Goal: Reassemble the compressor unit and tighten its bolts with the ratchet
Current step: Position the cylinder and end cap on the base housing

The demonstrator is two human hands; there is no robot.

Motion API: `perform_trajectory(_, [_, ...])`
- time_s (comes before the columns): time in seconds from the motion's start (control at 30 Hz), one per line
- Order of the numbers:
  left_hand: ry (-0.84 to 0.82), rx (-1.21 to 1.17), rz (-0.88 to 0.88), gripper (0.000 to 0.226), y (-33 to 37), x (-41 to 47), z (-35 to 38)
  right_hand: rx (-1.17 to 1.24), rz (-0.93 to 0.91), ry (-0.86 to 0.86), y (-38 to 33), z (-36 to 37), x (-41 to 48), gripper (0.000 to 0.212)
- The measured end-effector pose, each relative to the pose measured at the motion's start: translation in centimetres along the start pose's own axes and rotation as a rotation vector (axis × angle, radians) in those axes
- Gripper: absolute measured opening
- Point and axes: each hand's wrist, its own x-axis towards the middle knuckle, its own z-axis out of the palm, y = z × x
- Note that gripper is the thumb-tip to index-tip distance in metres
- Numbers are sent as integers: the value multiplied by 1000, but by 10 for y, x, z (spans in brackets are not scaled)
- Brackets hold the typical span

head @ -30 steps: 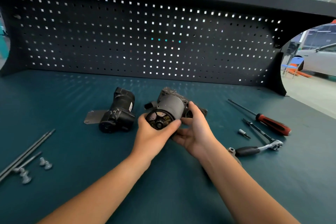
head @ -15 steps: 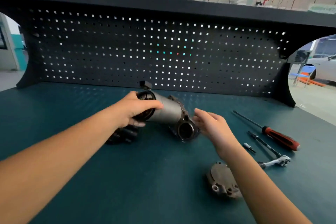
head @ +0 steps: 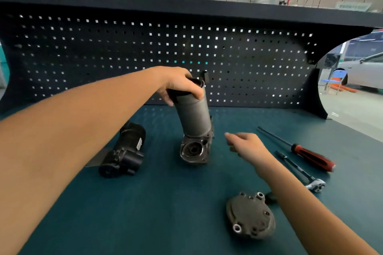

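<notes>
Bench: teal-matted workbench (head: 165, 219) with a black pegboard (head: 103, 51) along the far edge, workshop hall behind it, pale car (head: 364, 68) far right.
Left side: left hand (head: 180, 87) is clamped round the top end of the compressor housing (head: 194, 118), fingers curled over its dark cap.
Housing spot: mid-bench and tilted, grey cylinder up, open flanged end down by the mat. Can't tell from here if it's touching or just off.
Right side: right hand (head: 246, 147) is free, fingers loose and apart, hovering just right of the housing with nothing in it.
Done so far: not much, I'd say. Everything's in separate pieces and nothing is bolted.
Left to do: mate the black motor section (head: 124, 151) and the end cover (head: 250, 219) to the housing, fit bolts, then tighten with the ratchet (head: 316, 184).
Around: motor section lies just left of the housing, end cover near and right of centre, ratchet on the right, red-handled screwdriver (head: 310, 157) just beyond it.
In the way: my right forearm crosses over the ratchet's handle end and sits close to the cover.
Bolts: none in view.
</notes>
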Motion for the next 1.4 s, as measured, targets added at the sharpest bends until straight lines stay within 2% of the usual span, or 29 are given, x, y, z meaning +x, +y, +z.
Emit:
perform_trajectory(0.1, [-79,133,92,54,13,6,-2,323,-19,69,-29,-21,17,27])
perform_trajectory(0.13, [-97,178,124,59,17,9,-3,339,-38,66,-38,-25,22,28])
perform_trajectory(0.23, [-136,288,210,69,26,17,0,285,-161,60,-56,-27,34,55])
perform_trajectory(0.27, [-150,321,238,72,28,18,1,284,-189,36,-61,-25,37,58])
perform_trajectory(0.37, [-212,381,319,69,35,20,6,393,-132,-36,-73,-17,41,52])
perform_trajectory(0.43, [-239,384,375,65,39,19,10,405,-76,16,-74,-17,43,47])
perform_trajectory(0.47, [-243,393,400,69,39,18,12,390,-67,31,-71,-17,43,43])
perform_trajectory(0.57, [-190,446,471,83,36,12,13,396,-88,29,-65,-17,35,37])
perform_trajectory(0.7, [-142,470,547,68,31,-1,15,496,-90,-110,-63,-18,17,55])
perform_trajectory(0.83, [-52,582,604,74,27,-15,21,698,-27,-137,-57,-14,0,63])
perform_trajectory(0.93, [-14,624,641,71,27,-25,26,819,9,-88,-55,-9,-8,56])
perform_trajectory(1.03, [38,714,683,69,25,-35,32,888,59,-125,-48,-8,-15,51])
perform_trajectory(1.2, [154,983,690,88,14,-43,39,925,147,-192,-45,-3,-18,43])
perform_trajectory(1.4, [190,1083,691,93,0,-48,46,777,258,-318,-40,3,-22,39])
